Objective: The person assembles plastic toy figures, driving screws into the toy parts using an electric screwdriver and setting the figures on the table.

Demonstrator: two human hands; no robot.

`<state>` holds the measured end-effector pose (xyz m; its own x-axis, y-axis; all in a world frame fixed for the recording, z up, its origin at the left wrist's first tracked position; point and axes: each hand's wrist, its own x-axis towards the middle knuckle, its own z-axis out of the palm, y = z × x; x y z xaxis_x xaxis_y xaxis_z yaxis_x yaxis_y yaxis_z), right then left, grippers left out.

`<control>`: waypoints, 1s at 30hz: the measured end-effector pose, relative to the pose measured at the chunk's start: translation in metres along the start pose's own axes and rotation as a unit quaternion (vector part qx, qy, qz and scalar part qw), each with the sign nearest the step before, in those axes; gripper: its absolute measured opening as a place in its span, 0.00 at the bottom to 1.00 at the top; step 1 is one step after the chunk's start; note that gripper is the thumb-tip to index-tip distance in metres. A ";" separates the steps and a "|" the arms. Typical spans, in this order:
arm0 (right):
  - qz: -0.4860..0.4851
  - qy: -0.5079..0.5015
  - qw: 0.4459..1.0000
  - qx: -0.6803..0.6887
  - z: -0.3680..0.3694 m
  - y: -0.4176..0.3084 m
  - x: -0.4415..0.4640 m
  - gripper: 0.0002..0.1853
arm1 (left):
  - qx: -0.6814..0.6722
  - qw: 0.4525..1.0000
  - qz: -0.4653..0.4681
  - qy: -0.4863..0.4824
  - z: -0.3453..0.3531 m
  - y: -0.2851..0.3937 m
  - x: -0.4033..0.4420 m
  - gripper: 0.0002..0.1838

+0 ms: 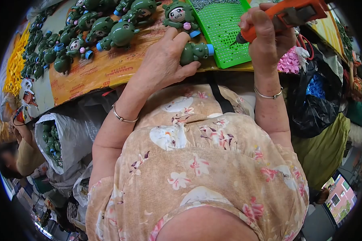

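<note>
My left hand is closed around a dark green toy figurine lying on its side, its light blue end cap pointing right. Held in my right hand is an orange electric screwdriver, its dark tip angled down to the left over a bright green perforated tray. Small grey metal pieces, probably screws, fill the tray's far part, and a few lie near the tip. Just beyond my left hand, another figurine with a painted face and a pink detail rests on the table.
Many green figurines cover the taped cardboard tabletop to the left. Yellow pieces pile up farther left. Pink parts and a black bag are at the right. A white sack of figurines stands near another person.
</note>
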<state>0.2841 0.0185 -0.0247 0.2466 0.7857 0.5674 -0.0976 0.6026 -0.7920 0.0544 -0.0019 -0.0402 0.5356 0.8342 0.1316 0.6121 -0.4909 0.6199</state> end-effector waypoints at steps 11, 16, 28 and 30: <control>0.100 -0.019 0.983 0.152 0.027 -0.044 -0.009 0.38 | 0.025 1.000 -0.014 0.000 0.003 -0.001 0.001 0.28; 0.169 -0.039 0.965 0.194 0.043 -0.038 -0.027 0.35 | 0.007 0.998 0.037 0.053 0.011 -0.008 0.003 0.26; 0.367 0.013 0.735 0.570 0.031 -0.026 -0.029 0.27 | 0.002 0.996 0.057 0.066 0.014 -0.010 0.002 0.26; 0.412 -0.081 0.749 0.512 0.015 -0.008 -0.019 0.31 | 0.000 0.996 0.059 0.065 0.015 -0.011 0.002 0.26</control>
<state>0.2652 0.0005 -0.0260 -0.4175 0.9062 0.0667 -0.8613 -0.3713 -0.3468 0.0574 0.0016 -0.0579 0.5238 0.7967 0.3016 0.5494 -0.5865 0.5951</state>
